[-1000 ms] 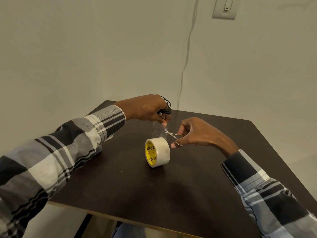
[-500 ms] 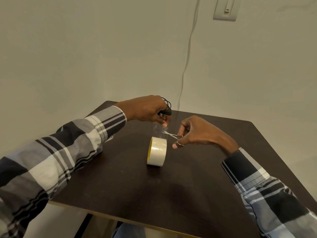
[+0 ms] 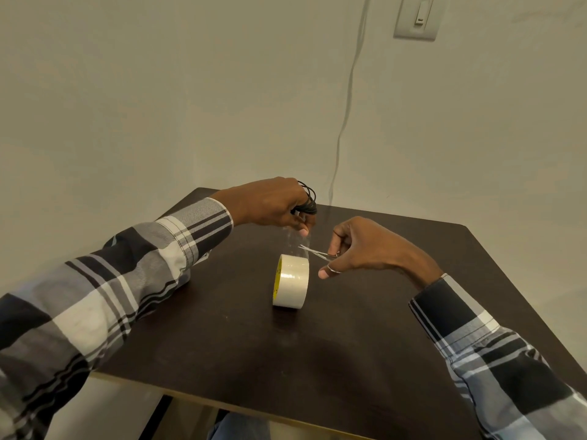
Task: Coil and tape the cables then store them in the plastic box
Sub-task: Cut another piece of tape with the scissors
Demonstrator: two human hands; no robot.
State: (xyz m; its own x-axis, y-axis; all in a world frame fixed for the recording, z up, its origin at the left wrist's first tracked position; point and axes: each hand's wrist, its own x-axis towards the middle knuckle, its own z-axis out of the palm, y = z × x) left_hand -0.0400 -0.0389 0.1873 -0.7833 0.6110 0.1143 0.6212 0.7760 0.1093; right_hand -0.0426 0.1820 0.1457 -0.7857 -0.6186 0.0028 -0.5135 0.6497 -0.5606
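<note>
Left hand is raised over the far part of the table, fingers curled round a coiled black cable; loops stick out on the hand's right side. Its thumb & fingertip also pinch the free end of a clear tape strip that runs down to the tape roll.

Roll stands on edge at mid-table, just below the left hand, yellow core facing left.

Right hand is to the right of the roll, gripping small scissors, thumb through one ring. Blades are open, tips at the strip, just above the roll.

Plaid sleeves on both arms. Behind: a wall w/ a switch top right & a thin white cord hanging down to the table's far edge.
</note>
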